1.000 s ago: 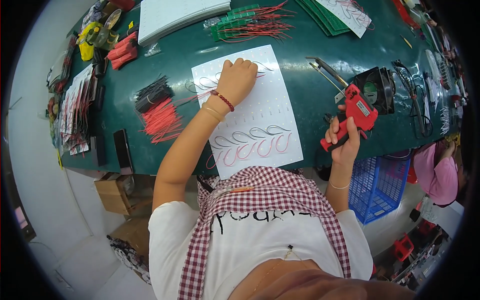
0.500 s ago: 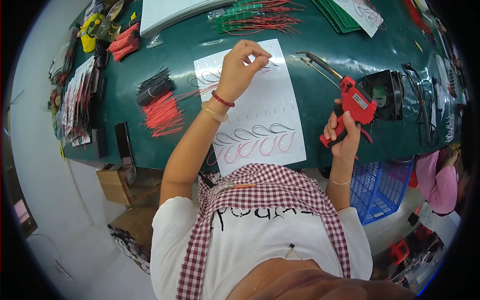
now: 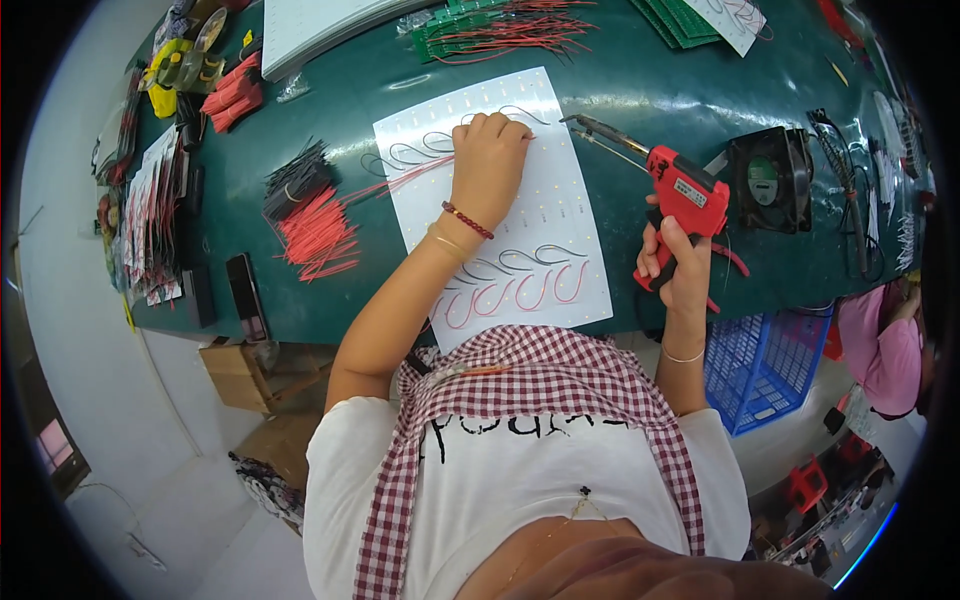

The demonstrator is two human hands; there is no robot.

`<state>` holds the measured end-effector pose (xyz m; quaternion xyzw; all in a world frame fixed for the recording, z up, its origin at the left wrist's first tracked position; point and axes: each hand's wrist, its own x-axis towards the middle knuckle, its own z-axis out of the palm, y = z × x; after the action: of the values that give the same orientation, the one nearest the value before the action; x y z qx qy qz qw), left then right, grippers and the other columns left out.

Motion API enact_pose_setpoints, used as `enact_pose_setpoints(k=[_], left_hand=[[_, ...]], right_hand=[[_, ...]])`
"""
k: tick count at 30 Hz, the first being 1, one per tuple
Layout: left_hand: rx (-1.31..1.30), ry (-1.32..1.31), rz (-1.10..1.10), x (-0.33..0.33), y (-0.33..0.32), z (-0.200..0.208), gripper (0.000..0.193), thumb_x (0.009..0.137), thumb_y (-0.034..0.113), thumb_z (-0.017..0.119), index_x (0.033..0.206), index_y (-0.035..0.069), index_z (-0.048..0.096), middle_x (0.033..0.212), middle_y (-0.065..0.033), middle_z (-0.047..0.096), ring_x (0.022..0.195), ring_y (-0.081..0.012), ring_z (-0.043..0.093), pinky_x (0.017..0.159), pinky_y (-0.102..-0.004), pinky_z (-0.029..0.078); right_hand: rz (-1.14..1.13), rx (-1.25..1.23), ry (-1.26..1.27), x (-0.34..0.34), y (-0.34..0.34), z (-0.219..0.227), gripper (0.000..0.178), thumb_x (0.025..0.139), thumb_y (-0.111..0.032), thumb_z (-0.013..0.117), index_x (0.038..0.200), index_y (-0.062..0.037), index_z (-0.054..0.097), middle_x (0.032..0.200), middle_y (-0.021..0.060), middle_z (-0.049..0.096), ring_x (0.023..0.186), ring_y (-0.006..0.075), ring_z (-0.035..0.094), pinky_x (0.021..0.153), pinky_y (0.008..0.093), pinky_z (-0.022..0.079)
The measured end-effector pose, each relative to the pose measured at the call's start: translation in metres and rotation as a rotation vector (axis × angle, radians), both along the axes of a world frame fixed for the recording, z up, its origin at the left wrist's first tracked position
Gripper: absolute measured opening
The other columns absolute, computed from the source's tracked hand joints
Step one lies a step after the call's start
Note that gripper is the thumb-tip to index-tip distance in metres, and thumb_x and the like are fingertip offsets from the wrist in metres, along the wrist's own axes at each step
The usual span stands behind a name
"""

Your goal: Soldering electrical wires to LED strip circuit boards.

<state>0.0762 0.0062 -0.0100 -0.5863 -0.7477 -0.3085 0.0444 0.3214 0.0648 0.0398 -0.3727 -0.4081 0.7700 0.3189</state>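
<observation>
The left hand (image 3: 487, 160) is resting knuckles-up on the white panel (image 3: 560, 215), fingers curled at the panel's far half; whether it is pinching a wire cannot be told. The panel is lying flat on the green worktop (image 3: 640, 90), directly in front of the person, with curved red and black wire loops (image 3: 520, 285) along its near edge. The right hand (image 3: 680, 270) is gripping the red soldering gun (image 3: 685, 190), fingers wrapped fully around its handle, the metal tip pointing left just off the panel's right edge. Bundles of red wires (image 3: 318, 235) are lying left of the panel.
</observation>
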Motion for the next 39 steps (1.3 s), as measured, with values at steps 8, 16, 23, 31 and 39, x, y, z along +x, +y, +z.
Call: enact_pose_setpoints(k=[8, 16, 23, 31, 39], left_hand=[[0.009, -0.092, -0.091, 0.002, 0.01, 0.013, 0.009, 0.079, 0.008, 0.064, 0.088, 0.006, 0.065, 0.08, -0.0064, 0.056, 0.081, -0.0263, 0.053, 0.072, -0.0363, 0.039], [0.035, -0.23, -0.121, -0.006, -0.007, 0.014, 0.033, 0.083, -0.002, 0.057, 0.116, 0.003, 0.058, 0.078, -0.0092, 0.062, 0.077, -0.026, 0.059, 0.072, -0.0359, 0.046], [0.039, -0.331, 0.049, -0.006, 0.006, 0.006, 0.009, 0.077, 0.01, 0.068, 0.084, 0.006, 0.063, 0.068, -0.0025, 0.061, 0.071, -0.0209, 0.056, 0.071, -0.0374, 0.039], [0.013, -0.169, -0.005, 0.007, 0.021, 0.0, 0.01, 0.071, 0.009, 0.07, 0.076, 0.007, 0.062, 0.076, -0.0072, 0.056, 0.08, -0.0251, 0.052, 0.069, -0.038, 0.038], [0.042, -0.183, -0.027, 0.01, 0.014, -0.007, 0.009, 0.072, 0.003, 0.067, 0.078, 0.003, 0.061, 0.083, -0.012, 0.054, 0.08, -0.0296, 0.052, 0.071, -0.039, 0.043]], right_hand=[[0.004, 0.033, -0.102, -0.005, -0.002, 0.002, 0.031, 0.088, -0.014, 0.058, 0.112, 0.0055, 0.054, 0.063, 0.006, 0.053, 0.042, 0.0094, 0.044, 0.041, 0.024, 0.04], [-0.042, 0.046, -0.06, 0.003, 0.001, 0.0, 0.031, 0.09, -0.015, 0.055, 0.113, 0.0058, 0.052, 0.064, 0.007, 0.053, 0.041, 0.0091, 0.044, 0.041, 0.024, 0.039], [0.007, 0.084, -0.086, -0.003, 0.003, 0.0, 0.032, 0.09, -0.016, 0.055, 0.114, 0.005, 0.051, 0.065, 0.0073, 0.053, 0.041, 0.0089, 0.044, 0.04, 0.0236, 0.039], [0.007, 0.06, -0.113, -0.007, 0.001, -0.002, 0.029, 0.088, -0.014, 0.06, 0.108, 0.0061, 0.055, 0.062, 0.0043, 0.052, 0.043, 0.0085, 0.045, 0.041, 0.0235, 0.039], [0.017, 0.073, -0.12, -0.005, 0.001, -0.001, 0.026, 0.088, -0.014, 0.06, 0.105, 0.0053, 0.056, 0.061, 0.0031, 0.051, 0.043, 0.008, 0.045, 0.04, 0.0227, 0.038]])
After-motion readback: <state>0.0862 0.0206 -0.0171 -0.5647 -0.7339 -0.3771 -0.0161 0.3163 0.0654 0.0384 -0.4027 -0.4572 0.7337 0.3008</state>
